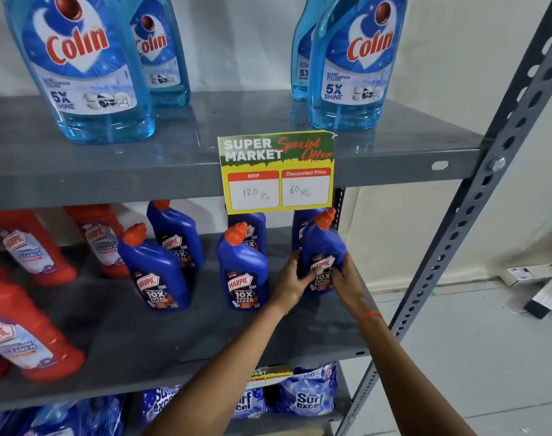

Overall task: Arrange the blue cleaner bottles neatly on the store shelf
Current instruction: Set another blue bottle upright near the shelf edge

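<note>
Blue cleaner bottle [322,250] is standing near the middle shelf's [174,335] right edge, left hand [292,283] and right hand [347,281] clamping its sides; an uneven push is risking tipping it off that edge.

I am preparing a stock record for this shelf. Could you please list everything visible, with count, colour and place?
Colin glass cleaner bottles: four, light blue, top shelf.
Offer price card: one, yellow and green, clipped on the top shelf edge.
Blue Harpic bottles: six, dark blue with orange caps, middle shelf, right part.
Held Harpic bottle: one of those six, front right.
Red Harpic bottles: at least four, red, middle shelf, left part.
Surf Excel packs: several, blue, bottom shelf.
Shelf rack: one, grey metal.
Boxes: a few, white, on the floor at right.
Left hand, right hand: both grip the held bottle.
</note>
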`<state>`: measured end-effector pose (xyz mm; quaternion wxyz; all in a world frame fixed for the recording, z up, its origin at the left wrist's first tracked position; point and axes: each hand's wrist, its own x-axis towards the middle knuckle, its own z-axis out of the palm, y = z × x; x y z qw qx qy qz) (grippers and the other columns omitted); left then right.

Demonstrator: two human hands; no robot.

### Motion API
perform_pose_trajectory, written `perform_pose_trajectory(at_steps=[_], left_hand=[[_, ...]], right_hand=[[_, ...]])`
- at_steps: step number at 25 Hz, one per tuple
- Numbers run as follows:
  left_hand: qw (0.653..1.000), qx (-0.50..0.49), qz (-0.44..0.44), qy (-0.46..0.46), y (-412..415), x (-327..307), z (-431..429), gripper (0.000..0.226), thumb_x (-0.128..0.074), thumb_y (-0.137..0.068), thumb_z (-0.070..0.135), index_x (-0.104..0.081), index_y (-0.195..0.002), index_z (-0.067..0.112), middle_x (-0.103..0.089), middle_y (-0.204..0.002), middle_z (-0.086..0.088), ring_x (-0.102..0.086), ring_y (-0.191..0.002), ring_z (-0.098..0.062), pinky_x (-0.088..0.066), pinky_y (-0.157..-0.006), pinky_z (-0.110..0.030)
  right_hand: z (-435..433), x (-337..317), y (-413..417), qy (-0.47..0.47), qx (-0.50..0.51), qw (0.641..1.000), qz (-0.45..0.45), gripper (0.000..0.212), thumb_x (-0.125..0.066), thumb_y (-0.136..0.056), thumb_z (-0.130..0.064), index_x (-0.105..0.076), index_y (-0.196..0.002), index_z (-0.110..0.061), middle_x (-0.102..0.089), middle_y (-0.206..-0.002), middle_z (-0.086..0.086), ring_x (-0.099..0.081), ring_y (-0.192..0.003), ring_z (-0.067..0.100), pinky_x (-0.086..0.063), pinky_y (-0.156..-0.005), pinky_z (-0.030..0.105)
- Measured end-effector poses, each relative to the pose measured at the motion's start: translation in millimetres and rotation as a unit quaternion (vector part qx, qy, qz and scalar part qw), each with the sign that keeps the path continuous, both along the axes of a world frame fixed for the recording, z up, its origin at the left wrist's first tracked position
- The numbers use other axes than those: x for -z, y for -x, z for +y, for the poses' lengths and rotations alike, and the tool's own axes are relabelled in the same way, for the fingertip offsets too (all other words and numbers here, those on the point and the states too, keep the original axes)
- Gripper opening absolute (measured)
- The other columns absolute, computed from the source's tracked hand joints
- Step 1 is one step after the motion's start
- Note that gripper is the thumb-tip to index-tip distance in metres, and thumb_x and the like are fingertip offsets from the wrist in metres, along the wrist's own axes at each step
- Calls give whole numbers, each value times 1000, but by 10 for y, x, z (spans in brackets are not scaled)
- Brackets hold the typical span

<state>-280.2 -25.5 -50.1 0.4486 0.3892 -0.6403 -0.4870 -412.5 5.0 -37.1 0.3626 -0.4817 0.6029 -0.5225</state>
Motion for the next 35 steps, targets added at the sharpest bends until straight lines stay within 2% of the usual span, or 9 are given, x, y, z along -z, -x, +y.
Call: perform_pose_trajectory(at_steps=[7,11,15,19,25,28,30,32,35], left_hand=[[998,6,-18,-67,-41,91,179,39,-73,-79,18,-57,-115,13,-67,-110,-8,-64,-102,-20,-53,-88,-29],[998,-44,-12,-52,27,229,519,41,-74,-77,18,-59,-114,9,-69,-103,-7,-65,-90,-9,-53,-73,-11],[998,-52,0,-37,46,299,748,44,-75,-77,13,-59,-116,3,-70,-102,-7,-64,-82,9,-52,-71,-8],[998,-47,5,-41,54,303,853,44,-75,-76,11,-59,-116,3,-69,-99,-6,-66,-83,9,-52,-72,-9],[997,-59,-9,-50,65,222,945,49,-75,-77,15,-55,-121,7,-68,-113,-15,-65,-89,4,-56,-81,-19],[997,-35,-23,-68,22,141,1022,64,-74,-78,18,-42,-134,13,-58,-132,-8,-56,-118,-15,-47,-100,-33],[998,-49,-6,-44,-68,95,1131,64,-70,-81,20,-38,-137,18,-52,-137,1,-48,-127,-10,-40,-105,-27],[993,-107,49,-2,-230,10,1222,44,-64,-85,28,-48,-127,27,-61,-126,11,-55,-119,-5,-43,-101,-22],[964,-220,86,122,-597,-174,1205,23,-55,-91,37,-54,-114,37,-66,-108,26,-62,-102,0,-46,-88,-13]], right_hand=[[289,246,31,-25,39,997,59,35,-35,-89,9,-45,-119,-5,-55,-102,7,-52,-92,20,-45,-78,36],[572,374,26,-49,84,992,78,28,-39,-92,-1,-48,-117,-10,-54,-100,1,-52,-89,17,-43,-78,34],[783,378,-23,-34,107,993,24,34,-33,-90,8,-47,-119,-4,-57,-101,5,-54,-88,19,-46,-79,32],[878,367,-74,-27,131,991,20,30,-33,-90,9,-48,-114,-2,-58,-95,5,-56,-81,15,-44,-65,18],[892,303,-146,-44,150,988,-16,33,-33,-86,9,-48,-112,-5,-61,-94,6,-58,-86,22,-53,-72,28],[978,174,-305,7,193,978,-80,49,-34,-85,11,-39,-130,-7,-59,-113,5,-56,-102,17,-51,-81,12],[1080,56,-470,72,237,967,-58,58,-36,-86,8,-26,-141,-9,-39,-144,11,-39,-132,17,-39,-109,29],[1152,-97,-689,174,255,951,27,64,-36,-82,9,-24,-143,-7,-25,-153,14,-22,-143,19,-26,-118,36],[1102,-317,-1127,331,208,913,118,63,-35,-79,10,-30,-140,-6,-28,-149,11,-22,-143,17,-26,-117,30]])
